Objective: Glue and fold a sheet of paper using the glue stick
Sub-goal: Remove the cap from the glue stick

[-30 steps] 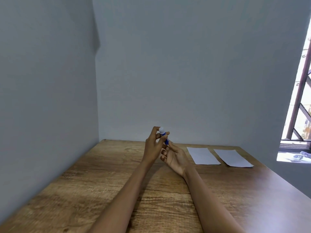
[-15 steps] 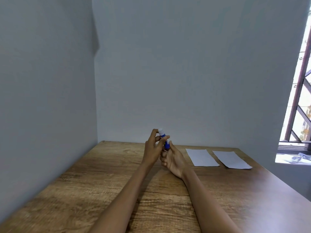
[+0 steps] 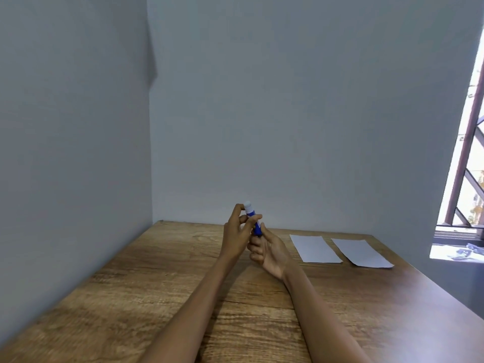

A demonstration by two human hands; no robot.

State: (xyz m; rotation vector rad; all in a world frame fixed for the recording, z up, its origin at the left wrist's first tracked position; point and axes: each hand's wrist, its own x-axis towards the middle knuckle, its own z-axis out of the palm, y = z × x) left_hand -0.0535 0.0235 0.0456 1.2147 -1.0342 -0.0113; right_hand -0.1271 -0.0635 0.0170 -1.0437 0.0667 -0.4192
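Note:
A blue glue stick (image 3: 253, 220) with a white cap end stands nearly upright above the wooden table (image 3: 157, 271), held between both hands. My left hand (image 3: 237, 234) pinches its upper part near the white cap. My right hand (image 3: 271, 248) grips the lower blue body, palm turned up. Two white sheets of paper lie flat on the table to the right: the nearer-left sheet (image 3: 314, 248) and the right sheet (image 3: 360, 252). Neither hand touches the paper.
Grey walls close in the table on the left and at the back. A window with a brown metal grille (image 3: 468, 158) is at the right, past the table's right edge.
Both hands and the glue stick stay close together at the same spot; the fingers shift slightly on the stick. The camera view drifts a little.

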